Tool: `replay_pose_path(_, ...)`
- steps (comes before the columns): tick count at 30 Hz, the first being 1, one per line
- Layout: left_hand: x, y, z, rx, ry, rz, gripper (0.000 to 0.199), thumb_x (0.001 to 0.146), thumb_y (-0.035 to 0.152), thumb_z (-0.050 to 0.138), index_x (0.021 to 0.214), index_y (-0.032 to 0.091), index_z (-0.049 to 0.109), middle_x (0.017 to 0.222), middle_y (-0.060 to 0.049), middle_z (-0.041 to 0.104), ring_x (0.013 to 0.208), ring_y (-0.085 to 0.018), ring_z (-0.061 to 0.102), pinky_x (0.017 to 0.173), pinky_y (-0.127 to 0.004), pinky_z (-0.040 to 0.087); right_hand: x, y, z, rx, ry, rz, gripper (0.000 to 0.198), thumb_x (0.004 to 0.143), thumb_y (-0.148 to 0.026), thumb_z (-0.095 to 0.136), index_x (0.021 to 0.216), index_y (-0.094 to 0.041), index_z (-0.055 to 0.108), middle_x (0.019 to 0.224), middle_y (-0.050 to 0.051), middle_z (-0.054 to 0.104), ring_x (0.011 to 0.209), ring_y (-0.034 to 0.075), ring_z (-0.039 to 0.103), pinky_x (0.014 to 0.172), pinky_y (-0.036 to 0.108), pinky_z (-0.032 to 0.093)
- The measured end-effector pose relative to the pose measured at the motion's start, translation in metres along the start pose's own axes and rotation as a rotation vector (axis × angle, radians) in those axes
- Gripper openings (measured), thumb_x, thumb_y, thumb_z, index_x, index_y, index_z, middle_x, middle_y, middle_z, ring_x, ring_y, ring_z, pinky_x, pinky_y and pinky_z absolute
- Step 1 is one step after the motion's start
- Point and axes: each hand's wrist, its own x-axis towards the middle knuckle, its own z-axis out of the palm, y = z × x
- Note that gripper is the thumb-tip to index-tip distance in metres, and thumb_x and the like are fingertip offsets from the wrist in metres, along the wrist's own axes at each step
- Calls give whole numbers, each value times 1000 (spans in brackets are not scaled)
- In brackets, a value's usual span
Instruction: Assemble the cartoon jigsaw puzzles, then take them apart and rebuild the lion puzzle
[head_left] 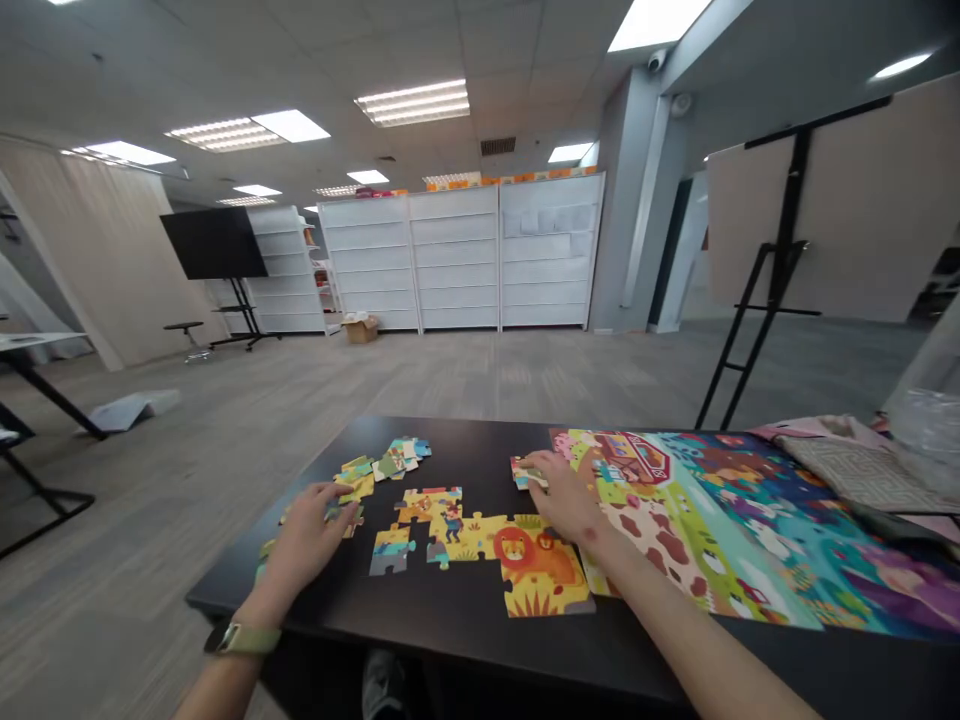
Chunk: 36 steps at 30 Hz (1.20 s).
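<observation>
Puzzle work covers the near part of a dark table (474,458), and I take the lion section (541,578) as my landmark, lying flat near the front edge. Left of it, a joined strip (470,532) with a little figure in blue runs up to its side, and farther left a small block (391,550) of yellow and grey sits apart. Beyond that block, well to the lion section's far left, loose pieces (401,457) lie in an overlapping scatter. The person's left hand (315,530) hovers at the near end of this scatter, fingers loosely curved, thumb parted from them, with nothing gripped that I can see. The right hand (564,497) is just beyond the lion section, fingers bent down onto a small colourful piece (519,473); whether they pinch it or only touch it, I cannot tell. Right of the lion section spreads a bright animal poster (660,535), partly beneath the right forearm.
</observation>
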Motion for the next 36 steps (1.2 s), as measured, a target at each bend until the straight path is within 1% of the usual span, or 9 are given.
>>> replay_pose_path(3, 0, 33, 8, -106, -41, 92, 29, 87, 41, 54, 101, 21, 70, 110, -9, 67, 106, -30, 63, 95, -45, 50, 5, 20, 0, -69, -3, 93, 35, 81, -18, 59, 114, -18, 70, 125, 13, 67, 120, 30, 58, 105, 44, 41)
replay_pose_path(6, -3, 69, 17, -168, -90, 174, 23, 89, 36, 55, 102, 23, 70, 113, -9, 65, 111, -29, 61, 99, -45, 48, 5, 24, 2, -42, -21, 70, 21, 85, -26, 57, 96, -22, 74, 102, 8, 74, 102, 26, 65, 93, 38, 47)
replay_pose_path(9, -5, 97, 23, -197, -148, 220, 20, 91, 32, 56, 104, 24, 69, 114, -8, 64, 112, -28, 60, 99, -43, 47, 7, 23, 1, 4, 29, 78, 25, 92, -34, 49, 90, -24, 72, 91, 4, 74, 89, 23, 67, 81, 33, 48)
replay_pose_path(15, -5, 130, 26, -222, -205, 226, 18, 90, 25, 58, 104, 24, 69, 116, -6, 63, 111, -25, 59, 98, -40, 45, 14, 38, -4, 69, 204, 200, 35, 95, -42, 40, 89, -20, 66, 77, 7, 72, 70, 23, 65, 67, 33, 46)
replay_pose_path(19, -7, 146, 28, -214, -235, 222, 19, 90, 24, 57, 106, 25, 69, 114, -5, 65, 109, -25, 60, 96, -39, 44, 12, 34, -1, 127, 151, 166, 32, 93, -42, 45, 88, -21, 68, 81, 6, 74, 75, 23, 67, 70, 32, 49)
replay_pose_path(23, 7, 139, 27, -115, -267, 213, 20, 93, 33, 57, 107, 27, 70, 115, -4, 67, 111, -24, 60, 97, -37, 44, 8, 21, 11, 227, -2, 63, 25, 89, -39, 55, 95, -23, 73, 109, 7, 75, 99, 23, 70, 81, 32, 55)
replay_pose_path(27, 47, 102, 25, 89, -238, 71, 32, 93, 36, 57, 120, 21, 67, 128, -11, 63, 123, -30, 54, 106, -41, 39, 6, 19, 19, 252, -83, -8, 32, 85, -33, 59, 113, -25, 71, 147, 11, 53, 128, 29, 57, 103, 42, 48)
replay_pose_path(31, 74, 76, 39, 142, -245, -27, 38, 88, 37, 62, 119, 16, 66, 137, -19, 57, 134, -41, 44, 108, -55, 36, 6, 23, 18, 191, -61, 10, 31, 87, -33, 54, 111, -23, 70, 142, 14, 55, 125, 30, 59, 103, 45, 48)
replay_pose_path(36, 70, 94, 78, 71, -349, 107, 37, 94, 46, 53, 119, 22, 66, 133, -12, 61, 133, -34, 46, 113, -53, 32, 8, 18, 18, 165, -105, -15, 30, 90, -37, 51, 110, -23, 69, 138, 13, 57, 124, 29, 59, 103, 43, 49)
